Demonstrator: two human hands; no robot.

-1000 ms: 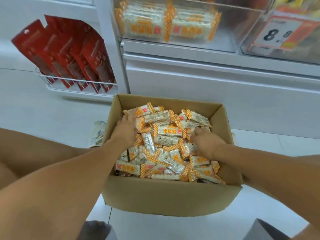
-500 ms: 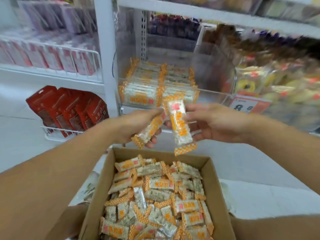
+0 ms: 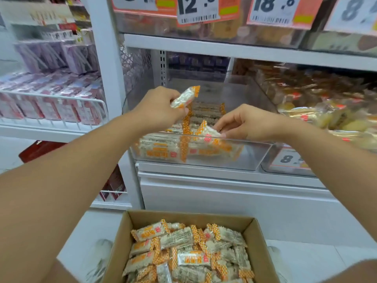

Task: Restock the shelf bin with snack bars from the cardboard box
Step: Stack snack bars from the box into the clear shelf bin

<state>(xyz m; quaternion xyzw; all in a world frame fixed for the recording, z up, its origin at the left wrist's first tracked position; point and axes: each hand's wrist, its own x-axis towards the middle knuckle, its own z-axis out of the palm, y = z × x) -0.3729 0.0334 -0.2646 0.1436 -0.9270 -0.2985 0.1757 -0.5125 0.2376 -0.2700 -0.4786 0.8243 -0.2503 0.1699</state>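
Right hand [image 3: 242,123] pinches a snack bar [image 3: 206,132] right over the shelf bin's [image 3: 257,156] front edge; left hand [image 3: 157,111] grips another bar [image 3: 184,97] higher, farther back.

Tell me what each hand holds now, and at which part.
The left hand grips one snack bar by its lower end. The right hand pinches another snack bar at its right end, over the shelf bin.

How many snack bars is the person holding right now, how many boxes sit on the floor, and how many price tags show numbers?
Snack bars held: 2, left hand bar, right hand bar
Cardboard box: 1
Readable price tags: 4, including 12.8
Total: 7
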